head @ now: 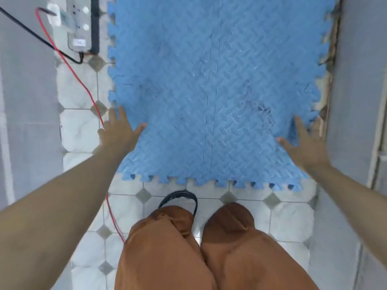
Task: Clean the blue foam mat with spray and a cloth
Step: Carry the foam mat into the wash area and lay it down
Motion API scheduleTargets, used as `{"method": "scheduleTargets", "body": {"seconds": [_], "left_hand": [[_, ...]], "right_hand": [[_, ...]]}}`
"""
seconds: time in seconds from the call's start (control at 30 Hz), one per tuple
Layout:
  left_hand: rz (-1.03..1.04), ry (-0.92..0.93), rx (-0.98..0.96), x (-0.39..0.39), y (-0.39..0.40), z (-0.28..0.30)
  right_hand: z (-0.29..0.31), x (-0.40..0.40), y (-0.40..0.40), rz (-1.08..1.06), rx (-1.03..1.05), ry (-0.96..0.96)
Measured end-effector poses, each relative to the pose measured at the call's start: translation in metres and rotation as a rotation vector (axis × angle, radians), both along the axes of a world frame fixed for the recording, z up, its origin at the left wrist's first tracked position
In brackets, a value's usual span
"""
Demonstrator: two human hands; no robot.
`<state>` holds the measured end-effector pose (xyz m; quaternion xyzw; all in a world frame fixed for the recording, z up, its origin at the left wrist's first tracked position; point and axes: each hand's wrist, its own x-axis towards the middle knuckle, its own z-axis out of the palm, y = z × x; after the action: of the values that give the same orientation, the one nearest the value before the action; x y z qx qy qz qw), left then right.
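Note:
The blue foam mat, made of interlocking tiles with toothed edges, lies on the tiled floor in front of me. Dark smudges mark it near its right side. My left hand rests with spread fingers at the mat's left edge, thumb on the foam. On the mat's right edge lies my right hand, fingers also apart. Neither hand holds anything. No spray bottle or cloth is in view.
A power strip with a black cable and a red wire sits on the floor at the upper left. Grey walls flank both sides. My knees in brown trousers are at the bottom, with a black loop beside them.

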<state>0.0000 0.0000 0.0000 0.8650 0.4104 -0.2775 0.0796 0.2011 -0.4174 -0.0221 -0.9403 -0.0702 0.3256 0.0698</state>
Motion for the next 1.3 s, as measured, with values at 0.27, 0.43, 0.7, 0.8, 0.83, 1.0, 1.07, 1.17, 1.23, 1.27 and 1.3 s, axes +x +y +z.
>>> {"method": "scheduleTargets", "body": {"seconds": [0.27,0.43,0.7,0.8,0.83,1.0,1.07,1.17,1.23,1.27,1.3], "left_hand": [[0.375,-0.105,-0.036,-0.021,-0.013,-0.018],[0.502,-0.146,0.046,-0.017,-0.007,-0.001],[0.425,-0.094,0.079,-0.024,0.004,0.104],[0.391,-0.101,0.076,-0.026,0.010,0.164],[0.392,-0.106,0.059,-0.027,0.014,0.186],[0.253,-0.073,0.033,-0.038,0.022,0.298],[0.218,-0.044,0.039,-0.045,0.026,0.332],[0.165,-0.022,0.025,-0.046,0.033,0.385],[0.123,-0.009,0.014,-0.042,0.038,0.415],[0.098,-0.003,0.005,-0.040,0.039,0.430],[0.074,0.000,-0.007,-0.040,0.040,0.447]], "right_hand": [[-0.003,-0.017,0.003,-0.186,0.072,-0.059],[0.008,-0.012,-0.009,-0.441,0.285,-0.088],[0.113,-0.040,0.000,-0.472,0.147,-0.148],[0.165,-0.057,-0.002,-0.437,0.054,-0.096],[0.182,-0.063,-0.003,-0.436,0.031,-0.066],[0.271,-0.095,-0.011,-0.447,-0.008,0.064],[0.304,-0.109,-0.011,-0.445,-0.042,0.104],[0.366,-0.130,-0.010,-0.479,-0.077,0.127],[0.405,-0.143,-0.010,-0.502,-0.096,0.135],[0.424,-0.152,-0.011,-0.518,-0.109,0.142],[0.444,-0.163,-0.011,-0.540,-0.122,0.148]]}}
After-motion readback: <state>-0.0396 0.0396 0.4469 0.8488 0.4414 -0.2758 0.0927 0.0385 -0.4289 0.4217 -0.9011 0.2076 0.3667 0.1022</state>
